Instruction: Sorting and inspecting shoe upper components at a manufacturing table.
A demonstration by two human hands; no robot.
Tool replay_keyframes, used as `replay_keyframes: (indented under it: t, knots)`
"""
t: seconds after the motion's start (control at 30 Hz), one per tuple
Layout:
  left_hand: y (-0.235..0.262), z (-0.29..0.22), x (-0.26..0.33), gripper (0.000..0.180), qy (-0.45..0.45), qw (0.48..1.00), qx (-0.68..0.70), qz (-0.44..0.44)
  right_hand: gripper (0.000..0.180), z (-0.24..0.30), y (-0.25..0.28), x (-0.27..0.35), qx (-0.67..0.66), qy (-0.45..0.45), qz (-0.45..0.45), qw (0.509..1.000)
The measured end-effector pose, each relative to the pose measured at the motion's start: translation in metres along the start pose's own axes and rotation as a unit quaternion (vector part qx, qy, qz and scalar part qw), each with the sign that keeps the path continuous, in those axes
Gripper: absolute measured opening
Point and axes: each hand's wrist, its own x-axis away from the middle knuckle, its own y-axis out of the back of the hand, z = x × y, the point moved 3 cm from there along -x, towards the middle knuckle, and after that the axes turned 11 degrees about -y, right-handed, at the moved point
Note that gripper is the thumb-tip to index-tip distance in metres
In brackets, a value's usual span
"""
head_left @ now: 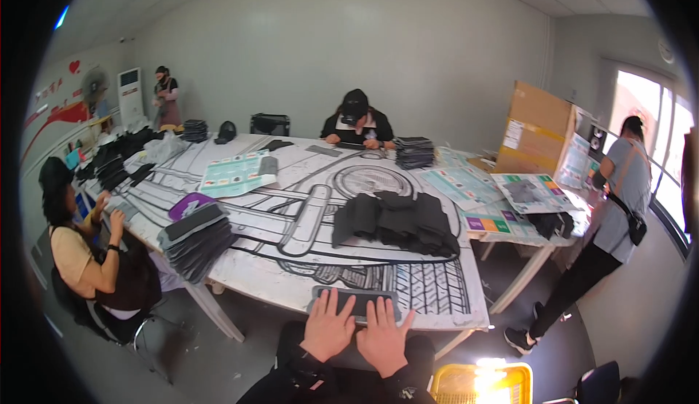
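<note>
At the table's near edge lies a flat, rectangular cloth piece [361, 306], dark in the middle with a lighter grey border. My left hand [328, 330] rests on its left half with the fingers stretched out. On its right half, my right hand [383, 337] lies flat, its fingers spread. Neither hand grips anything, and the palms and fingers cover part of the piece. Beyond the hands sits a heap of folded black cloth [397, 223]. To the left, at the table edge, leans a tall stack of similar grey and black pieces [195, 240].
A white table [277, 287] with black line drawings spreads ahead. A person [91, 258] works at its left side, another [357, 124] across from me. Printed sheets [237, 173], a dark stack [415, 153] and a cardboard box [535, 124] stand farther off. A yellow basket [451, 383] is low right.
</note>
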Motion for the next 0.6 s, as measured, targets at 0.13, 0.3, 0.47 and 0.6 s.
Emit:
replay_keyframes:
  t: [0.13,0.3,0.47,0.6]
  knots:
    - [0.001,-0.011,-0.006,0.057,-0.014,0.999,-0.034,0.033,0.059,-0.003,-0.004,0.007,-0.037,-0.053,0.005,0.998]
    - [-0.011,-0.015,0.005,0.058,-0.008,1.000,-0.006,0.017,0.059,0.010,0.037,0.007,0.041,-0.015,0.034,0.998]
    - [-0.010,-0.015,0.012,0.071,0.032,0.995,0.021,0.094,0.071,0.002,0.018,0.008,0.037,-0.010,0.092,0.995]
    - [-0.015,-0.014,0.018,0.077,0.042,0.997,0.025,0.066,0.067,-0.001,0.017,0.009,0.046,0.004,0.091,0.995]
